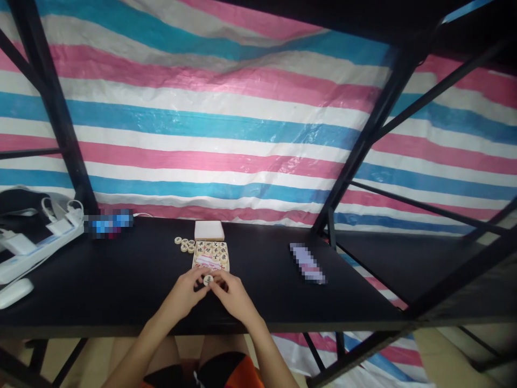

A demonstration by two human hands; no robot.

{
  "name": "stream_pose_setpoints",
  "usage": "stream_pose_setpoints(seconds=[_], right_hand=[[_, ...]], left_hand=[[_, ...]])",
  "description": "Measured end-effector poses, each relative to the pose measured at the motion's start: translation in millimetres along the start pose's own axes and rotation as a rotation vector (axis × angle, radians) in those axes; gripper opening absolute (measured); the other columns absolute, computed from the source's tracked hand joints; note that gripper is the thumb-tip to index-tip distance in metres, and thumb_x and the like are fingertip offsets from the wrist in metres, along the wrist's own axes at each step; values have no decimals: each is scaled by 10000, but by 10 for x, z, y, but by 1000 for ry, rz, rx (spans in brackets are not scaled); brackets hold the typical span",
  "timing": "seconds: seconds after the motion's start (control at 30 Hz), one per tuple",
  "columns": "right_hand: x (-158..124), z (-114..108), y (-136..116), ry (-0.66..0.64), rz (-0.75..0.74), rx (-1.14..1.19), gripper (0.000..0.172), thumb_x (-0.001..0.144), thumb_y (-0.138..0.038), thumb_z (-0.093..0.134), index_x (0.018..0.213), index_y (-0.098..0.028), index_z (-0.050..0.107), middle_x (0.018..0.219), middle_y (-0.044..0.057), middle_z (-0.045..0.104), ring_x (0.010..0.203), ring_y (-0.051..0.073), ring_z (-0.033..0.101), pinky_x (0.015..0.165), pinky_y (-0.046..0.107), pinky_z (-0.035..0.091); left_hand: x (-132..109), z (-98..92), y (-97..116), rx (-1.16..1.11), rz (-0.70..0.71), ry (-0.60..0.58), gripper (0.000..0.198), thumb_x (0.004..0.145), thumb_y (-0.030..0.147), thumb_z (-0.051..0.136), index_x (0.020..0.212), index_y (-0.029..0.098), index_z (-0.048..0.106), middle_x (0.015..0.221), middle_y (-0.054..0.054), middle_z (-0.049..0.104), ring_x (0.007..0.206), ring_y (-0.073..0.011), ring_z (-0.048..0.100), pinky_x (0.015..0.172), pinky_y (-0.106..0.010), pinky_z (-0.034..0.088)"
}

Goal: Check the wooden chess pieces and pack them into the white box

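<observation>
A round Chinese chess piece with a dark character is pinched between my left hand and my right hand, just in front of a box. Rows of more chess pieces fill the box, and a strip of pink and white wrapping lies over some of them. My fingers hide part of the box's near side. To the left of it several loose pieces rest on the black table. Behind the box is a flat whitish lid.
A white power strip with plugs and cables stands at the left of the table, near a white mouse-shaped object. Blurred items lie at the back left and right. Black metal posts and a striped plastic sheet stand behind.
</observation>
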State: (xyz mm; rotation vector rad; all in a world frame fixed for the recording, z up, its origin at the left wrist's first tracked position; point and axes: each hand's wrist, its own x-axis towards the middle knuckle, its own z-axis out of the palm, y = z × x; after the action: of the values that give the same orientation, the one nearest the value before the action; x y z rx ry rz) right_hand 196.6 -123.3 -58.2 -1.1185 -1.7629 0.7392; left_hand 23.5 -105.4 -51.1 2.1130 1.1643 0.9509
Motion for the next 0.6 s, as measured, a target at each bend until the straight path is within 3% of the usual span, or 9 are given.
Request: stream_pose_setpoints(seconds=[0.17, 0.33, 0.6], right_hand=[[-3, 2, -19, -22, 66, 63, 159, 835, -247, 557, 958, -202, 647, 744, -11, 678, 669, 139, 616, 632, 216, 448], [-21, -15, -23, -27, 66, 83, 174, 857, -271, 537, 974, -208, 650, 845, 14, 713, 753, 158, 652, 697, 228, 460], [-28, -20, 10, 20, 78, 84, 220, 875, -326, 515, 977, -201, 664, 835, 24, 716, 737, 169, 651, 713, 245, 480]], left_hand=[[31, 104, 60, -119, 37, 44, 301, 708, 167, 566, 992, 209, 657, 865, -21, 659, 704, -144, 559, 655, -240, 464], [3, 100, -13, -289, -73, 0, 291, 742, 222, 556, 1009, 153, 651, 788, -40, 672, 654, -145, 585, 609, -238, 472], [34, 92, -62, -409, -182, -33, 299, 725, 285, 612, 966, 121, 680, 829, -90, 737, 767, -213, 669, 718, -291, 507]])
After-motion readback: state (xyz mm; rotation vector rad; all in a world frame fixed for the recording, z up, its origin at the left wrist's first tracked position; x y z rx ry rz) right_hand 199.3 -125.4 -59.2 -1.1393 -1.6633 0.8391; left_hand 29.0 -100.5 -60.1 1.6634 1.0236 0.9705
